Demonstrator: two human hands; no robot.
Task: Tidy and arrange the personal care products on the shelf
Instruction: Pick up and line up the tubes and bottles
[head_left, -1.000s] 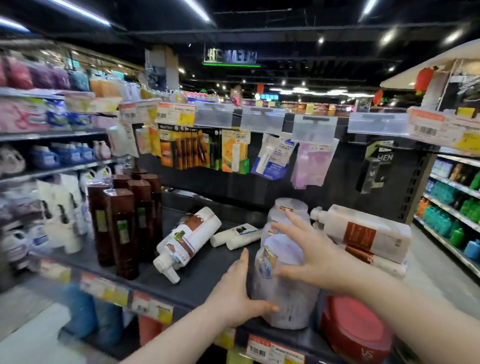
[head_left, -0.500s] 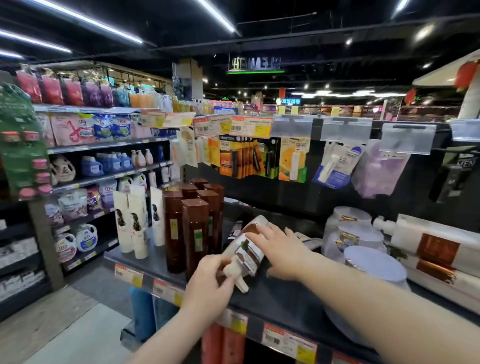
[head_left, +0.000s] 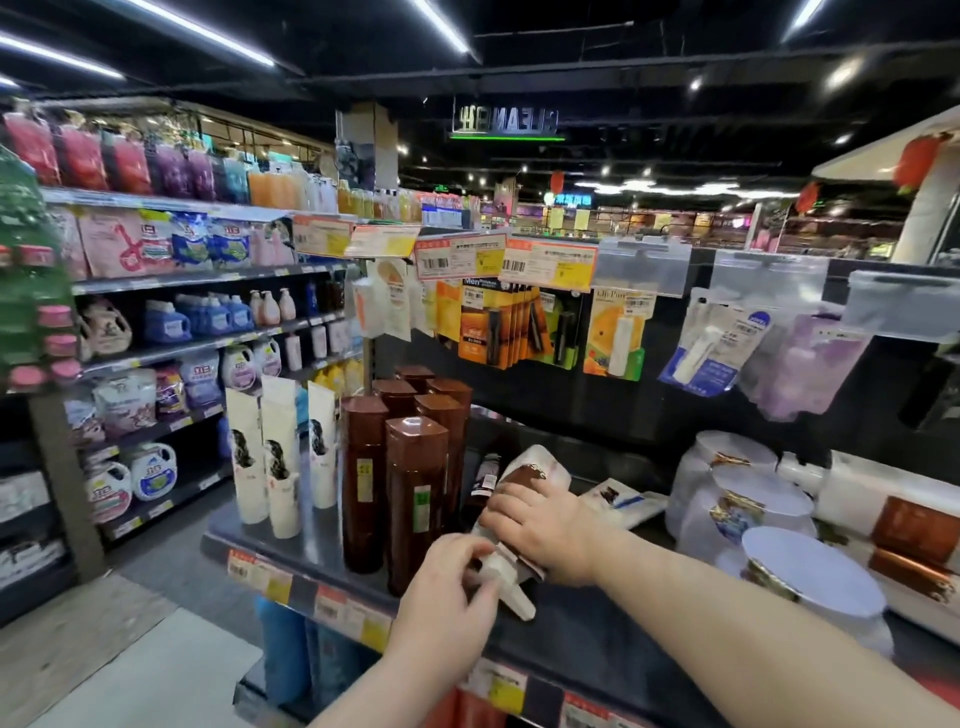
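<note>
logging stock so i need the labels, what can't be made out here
All in the head view:
- pump bottle: label mostly covered by the right hand; the left hand hides its pump neck.
- shelf price tags: too blurred to read.
- small dark bottle: label too small to read.
- large white bottles: cut off by the right edge.

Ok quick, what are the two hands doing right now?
Left hand: pinching the pump end of the white pump bottle lying on the shelf.
Right hand: holding that same bottle's body.
</note>
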